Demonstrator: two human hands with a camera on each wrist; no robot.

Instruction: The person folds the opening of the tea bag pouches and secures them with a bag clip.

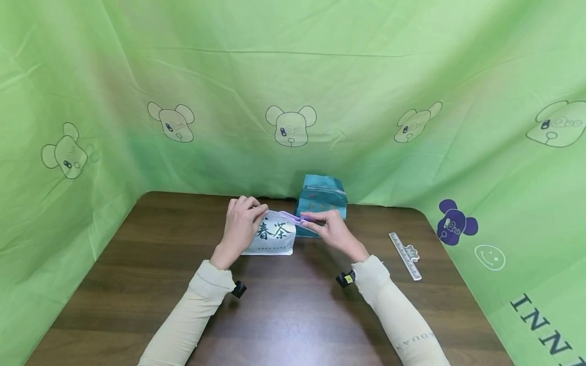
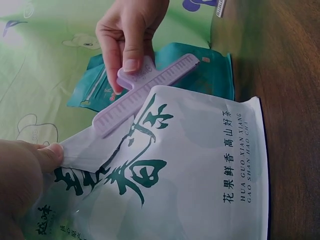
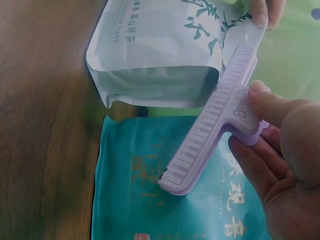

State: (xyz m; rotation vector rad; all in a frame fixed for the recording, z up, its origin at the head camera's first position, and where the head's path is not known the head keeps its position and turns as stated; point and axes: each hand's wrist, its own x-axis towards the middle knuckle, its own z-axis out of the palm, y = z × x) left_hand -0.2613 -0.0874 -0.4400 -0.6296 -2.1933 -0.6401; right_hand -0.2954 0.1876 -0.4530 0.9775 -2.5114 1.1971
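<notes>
The right hand [image 1: 338, 233] has its thumb and fingers closed in a pinch around the grip of a lilac clip [image 3: 212, 118] with a piano-key pattern. The left hand [image 1: 241, 223] pinches the folded-over top of a white bag [image 2: 200, 165] between thumb and fingers. The clip slants, one end overlapping that fold and the other reaching out over a teal bag [image 3: 127, 175]; whether its jaws enclose the fold I cannot tell. The white bag, marked with dark green characters, stands on the worktop [image 1: 288, 305] in front of the left hand. The teal bag stands just beside it, partly behind the right hand. Well to the right lies a pale clip [image 1: 405, 256], and green cloth [image 1: 293, 71] hangs behind the worktop.
</notes>
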